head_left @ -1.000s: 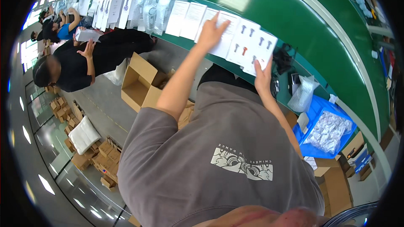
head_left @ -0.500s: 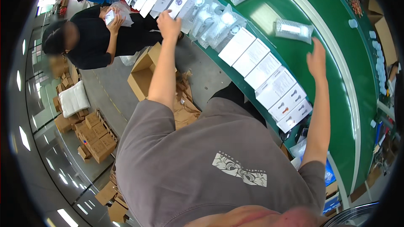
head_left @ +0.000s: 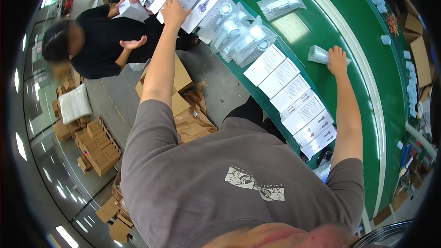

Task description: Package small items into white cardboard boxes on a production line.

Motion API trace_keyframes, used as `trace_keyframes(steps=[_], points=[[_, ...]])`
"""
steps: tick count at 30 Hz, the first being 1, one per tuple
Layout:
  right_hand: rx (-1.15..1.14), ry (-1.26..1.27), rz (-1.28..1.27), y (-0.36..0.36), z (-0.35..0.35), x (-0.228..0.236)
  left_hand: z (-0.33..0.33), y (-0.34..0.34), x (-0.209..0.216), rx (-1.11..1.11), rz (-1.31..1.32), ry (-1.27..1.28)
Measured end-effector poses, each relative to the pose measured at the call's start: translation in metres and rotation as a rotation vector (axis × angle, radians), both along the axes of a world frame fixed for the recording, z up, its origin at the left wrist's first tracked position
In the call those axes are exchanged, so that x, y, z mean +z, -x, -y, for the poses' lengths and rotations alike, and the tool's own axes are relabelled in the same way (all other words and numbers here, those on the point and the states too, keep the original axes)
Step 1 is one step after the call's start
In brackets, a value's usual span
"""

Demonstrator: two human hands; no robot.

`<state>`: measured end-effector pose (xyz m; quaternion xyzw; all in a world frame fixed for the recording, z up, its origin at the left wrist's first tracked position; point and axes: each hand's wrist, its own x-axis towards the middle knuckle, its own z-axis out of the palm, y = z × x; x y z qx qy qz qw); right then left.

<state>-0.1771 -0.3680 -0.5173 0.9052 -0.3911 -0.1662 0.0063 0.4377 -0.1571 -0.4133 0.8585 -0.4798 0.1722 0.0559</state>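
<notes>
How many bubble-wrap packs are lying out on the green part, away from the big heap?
2: one bubble-wrap pack toward the top of the picture, and a second pack partly covered by the right hand. More may lie outside the view.

Grey floor point(head_left: 213, 80), green table point(head_left: 370, 128) (glossy)

One bubble-wrapped pack point(head_left: 317, 55) is lying under right hand point(head_left: 337, 61), another pack point(head_left: 281, 5) between hands; four-plus white boxes point(head_left: 208, 7) sitting by left hand point(head_left: 174, 12); five-plus leaflets point(head_left: 279, 77) lying left of right hand.
</notes>
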Motion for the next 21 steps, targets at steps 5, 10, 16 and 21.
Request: trace_keyframes(steps=[5,10,16,21], points=[[-0.078,0.01,0.215,0.01,-0.009,0.026,0.02,0.018,0.031,0.09,-0.128,-0.173],[-0.678,-0.533,1.015,-0.001,-0.043,0.113,0.008,0.071,0.125,-0.094,-0.181,-0.12],[0.021,-0.9,1.535,-0.053,-0.172,0.265,-0.046,0.226,0.218,-0.484,-1.084,-0.871],[0.06,-1.486,0.93,-0.018,-0.24,0.241,-0.089,0.294,0.172,-0.347,-1.999,-1.124]])
